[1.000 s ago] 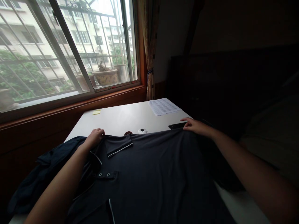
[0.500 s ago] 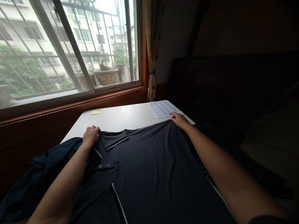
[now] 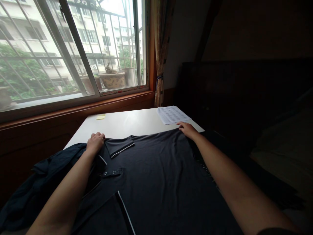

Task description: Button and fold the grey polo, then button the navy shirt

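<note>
A dark polo shirt (image 3: pixel 156 169) with white-edged sleeves lies spread over the white table, its collar and buttoned placket toward the left. My left hand (image 3: pixel 96 142) is closed on the shirt's far left edge, by the shoulder and sleeve. At the far right corner of the hem, my right hand (image 3: pixel 187 129) pinches the fabric between thumb and fingers. Shallow wrinkles run through the cloth below my right hand. Under my left forearm, part of the collar is hidden.
Dark bunched clothing (image 3: pixel 51 173) lies at the left. Printed papers (image 3: pixel 173 115) and a yellow sticky note (image 3: pixel 100 117) rest on the white table (image 3: pixel 127 121) near its far edge. Beyond stand a barred window (image 3: pixel 97 49) and a tied curtain (image 3: pixel 160 65).
My right hand has shifted slightly toward me with the shirt's corner, and the far edge of the cloth is a little lower. My left hand stays nearly in place.
</note>
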Tool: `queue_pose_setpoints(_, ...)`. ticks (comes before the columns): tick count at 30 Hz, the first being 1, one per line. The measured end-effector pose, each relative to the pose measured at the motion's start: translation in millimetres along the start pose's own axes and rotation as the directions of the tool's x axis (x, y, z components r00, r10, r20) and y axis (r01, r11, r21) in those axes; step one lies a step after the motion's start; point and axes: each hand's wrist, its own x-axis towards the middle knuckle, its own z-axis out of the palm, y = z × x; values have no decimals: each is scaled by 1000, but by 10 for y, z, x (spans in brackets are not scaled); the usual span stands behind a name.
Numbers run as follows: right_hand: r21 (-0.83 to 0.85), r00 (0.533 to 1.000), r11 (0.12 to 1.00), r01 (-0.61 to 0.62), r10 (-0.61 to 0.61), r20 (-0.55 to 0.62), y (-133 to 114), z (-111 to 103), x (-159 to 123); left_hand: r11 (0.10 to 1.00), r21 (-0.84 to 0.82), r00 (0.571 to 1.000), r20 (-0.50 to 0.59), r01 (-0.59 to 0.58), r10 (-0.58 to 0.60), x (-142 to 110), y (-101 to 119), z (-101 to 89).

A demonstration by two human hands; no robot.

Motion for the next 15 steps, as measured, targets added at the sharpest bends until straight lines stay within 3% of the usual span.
queue_pose_setpoints(5,-96,999,995,-36,32,-43,24,-27,-138,1000,14,998,-62,16,-15,-50,-31,-54)
queue_pose_setpoints(8,-151,994,987,-62,46,-104,-52,0,-219,999,16,993,-110,-50,51,-90,25,-121)
queue_pose_setpoints(12,-181,994,984,4,-24,-111,-375,160,-296,968,-6,962,-121,-249,247,-177,330,-138)
queue_pose_setpoints(15,-164,990,978,131,-137,-26,-731,399,-378,927,-42,926,-75,-374,370,-290,683,-26)
